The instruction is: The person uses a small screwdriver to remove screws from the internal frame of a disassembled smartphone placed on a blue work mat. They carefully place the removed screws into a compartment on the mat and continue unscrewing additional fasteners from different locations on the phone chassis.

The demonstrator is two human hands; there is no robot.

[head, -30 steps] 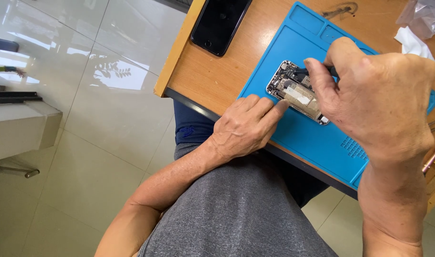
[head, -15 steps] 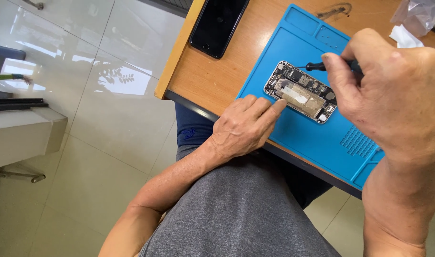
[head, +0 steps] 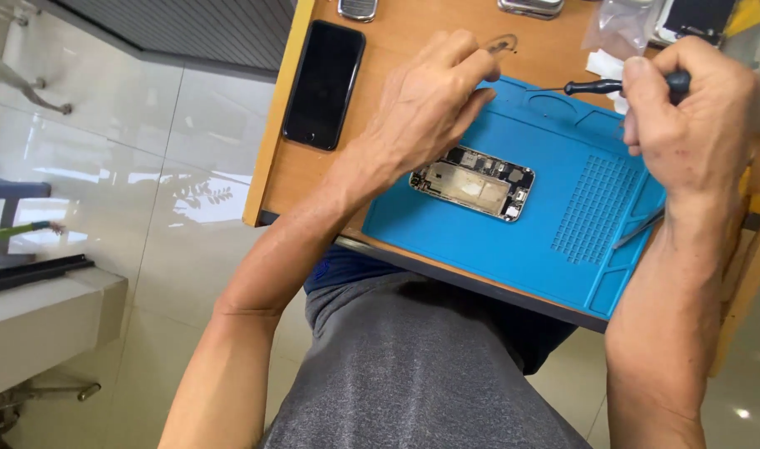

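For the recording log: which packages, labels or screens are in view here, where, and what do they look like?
Black phone: face up on the wooden table's left edge, a dark blank rectangular screen.
Clear plastic bag: top of the table, beyond the blue mat, crumpled, transparent.
Dark screen panel: top right corner, partly cut off.
No readable labels.

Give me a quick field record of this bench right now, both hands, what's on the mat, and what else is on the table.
left hand: raised above the mat's far left corner, holding nothing visible
right hand: grips a small black screwdriver, tip pointing left
opened phone: lies on the blue mat, insides exposed, untouched
black phone: screen up on the wooden table, left of the mat
tweezers: at the mat's right edge
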